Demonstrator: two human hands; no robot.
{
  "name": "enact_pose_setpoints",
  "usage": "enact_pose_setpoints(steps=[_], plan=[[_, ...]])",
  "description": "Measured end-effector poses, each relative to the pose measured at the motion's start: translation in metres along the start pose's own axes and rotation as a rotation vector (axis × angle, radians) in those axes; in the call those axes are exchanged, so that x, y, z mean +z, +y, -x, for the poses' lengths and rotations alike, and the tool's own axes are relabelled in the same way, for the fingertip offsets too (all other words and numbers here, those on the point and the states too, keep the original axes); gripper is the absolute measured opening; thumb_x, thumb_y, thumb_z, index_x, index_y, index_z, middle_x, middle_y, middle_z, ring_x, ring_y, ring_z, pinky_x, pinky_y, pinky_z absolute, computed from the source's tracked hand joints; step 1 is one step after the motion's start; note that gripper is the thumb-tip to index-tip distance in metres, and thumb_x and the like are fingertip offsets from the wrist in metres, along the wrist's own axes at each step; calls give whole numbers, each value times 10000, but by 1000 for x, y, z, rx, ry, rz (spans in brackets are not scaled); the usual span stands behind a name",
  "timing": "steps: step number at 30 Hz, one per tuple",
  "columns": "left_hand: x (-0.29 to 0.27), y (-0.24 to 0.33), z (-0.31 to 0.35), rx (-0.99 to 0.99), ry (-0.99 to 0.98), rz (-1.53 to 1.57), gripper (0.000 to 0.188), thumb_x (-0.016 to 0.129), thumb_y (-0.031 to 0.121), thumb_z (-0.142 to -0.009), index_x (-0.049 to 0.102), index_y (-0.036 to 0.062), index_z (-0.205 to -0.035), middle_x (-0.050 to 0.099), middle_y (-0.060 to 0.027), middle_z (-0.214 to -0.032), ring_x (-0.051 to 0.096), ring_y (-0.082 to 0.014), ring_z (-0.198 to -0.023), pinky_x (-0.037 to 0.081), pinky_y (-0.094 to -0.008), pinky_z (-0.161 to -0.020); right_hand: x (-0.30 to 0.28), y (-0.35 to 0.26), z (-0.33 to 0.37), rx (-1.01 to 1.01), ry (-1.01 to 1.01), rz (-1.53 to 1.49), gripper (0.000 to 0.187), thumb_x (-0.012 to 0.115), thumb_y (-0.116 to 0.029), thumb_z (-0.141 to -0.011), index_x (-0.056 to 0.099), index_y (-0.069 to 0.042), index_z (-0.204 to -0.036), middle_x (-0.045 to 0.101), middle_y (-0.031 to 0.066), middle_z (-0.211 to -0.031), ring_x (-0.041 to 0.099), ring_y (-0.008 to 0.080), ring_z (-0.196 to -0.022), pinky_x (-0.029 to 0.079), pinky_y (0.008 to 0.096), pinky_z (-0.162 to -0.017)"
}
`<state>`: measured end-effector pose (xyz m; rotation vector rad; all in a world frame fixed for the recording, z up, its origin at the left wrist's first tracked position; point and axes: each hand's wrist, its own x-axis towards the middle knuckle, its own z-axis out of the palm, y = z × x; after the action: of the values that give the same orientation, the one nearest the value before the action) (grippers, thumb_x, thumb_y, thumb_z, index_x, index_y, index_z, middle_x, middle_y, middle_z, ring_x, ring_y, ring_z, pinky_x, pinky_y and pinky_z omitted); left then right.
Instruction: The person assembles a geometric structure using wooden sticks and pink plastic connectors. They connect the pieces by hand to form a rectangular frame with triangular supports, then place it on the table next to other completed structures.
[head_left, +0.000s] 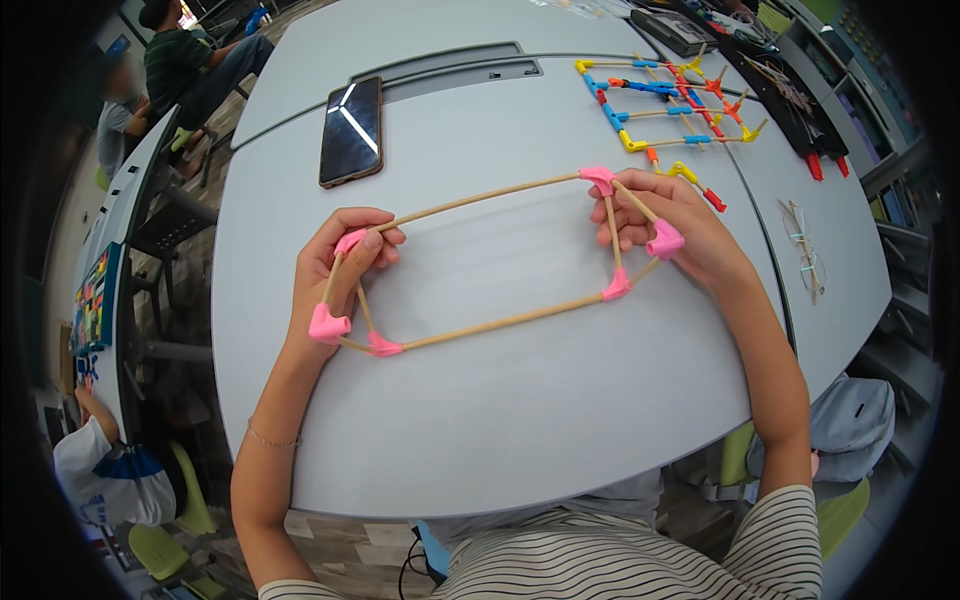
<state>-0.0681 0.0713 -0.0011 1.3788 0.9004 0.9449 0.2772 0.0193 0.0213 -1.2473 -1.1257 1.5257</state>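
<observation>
Between my two hands, above the white table (480, 420), I hold a frame of wooden sticks (500, 322) joined by pink corner connectors. My left hand (345, 250) pinches the pink connector (350, 242) at the frame's upper left corner. My right hand (670, 215) has its fingers closed around the upper right end, by another pink connector (598, 180) and the short sticks there. Two long sticks run between the ends, and short sticks form a square at each end. Pink connectors at the near left (328, 324) and right (664, 240) have open sockets.
A black phone (352, 132) lies beyond my left hand. At the far right stands a coloured stick-and-connector structure (660, 105), with loose connectors (685, 172) in front. A stick bundle (800, 250) and black pouch (775, 95) lie further right. Other people sit at the left.
</observation>
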Motion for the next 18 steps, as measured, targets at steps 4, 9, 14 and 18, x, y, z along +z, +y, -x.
enact_pose_setpoints(steps=[4, 9, 14, 18], plan=[[6, 6, 2, -25, -84, -84, 198, 592, 95, -964, 618, -25, -1120, 675, -108, -972, 605, -108, -846, 500, -257, -834, -11, -3, 2, -210, 97, 367, 320, 529, -243, -1011, 644, 31, -1129, 674, 105, -1037, 662, 175, -920, 511, 264, -806], [19, 12, 12, -71, -219, -38, 212, 596, 106, -969, 634, -25, -1131, 702, -123, -964, 641, -123, -837, 520, -270, -849, 11, -16, 7, -488, 35, 790, 349, 519, -283, -1010, 688, 21, -1049, 702, 82, -932, 646, 157, -850, 514, 286, -741], [30, 10, 18, -34, -301, -109, 147, 537, 71, -986, 512, 23, -1122, 622, -76, -899, 597, -127, -822, 507, -277, -794, 54, -22, -8, -122, -453, 803, 332, 518, -270, -1009, 694, 11, -1029, 676, 56, -824, 604, 119, -688, 495, 280, -629], [34, 15, 20, -119, -257, -259, 156, 567, 99, -977, 504, 27, -1100, 609, -60, -869, 578, -111, -794, 487, -262, -743, 77, -24, -24, 216, -674, 384, 289, 497, -206, -1014, 680, 14, -1052, 626, 5, -768, 501, 60, -579, 404, 220, -527]])
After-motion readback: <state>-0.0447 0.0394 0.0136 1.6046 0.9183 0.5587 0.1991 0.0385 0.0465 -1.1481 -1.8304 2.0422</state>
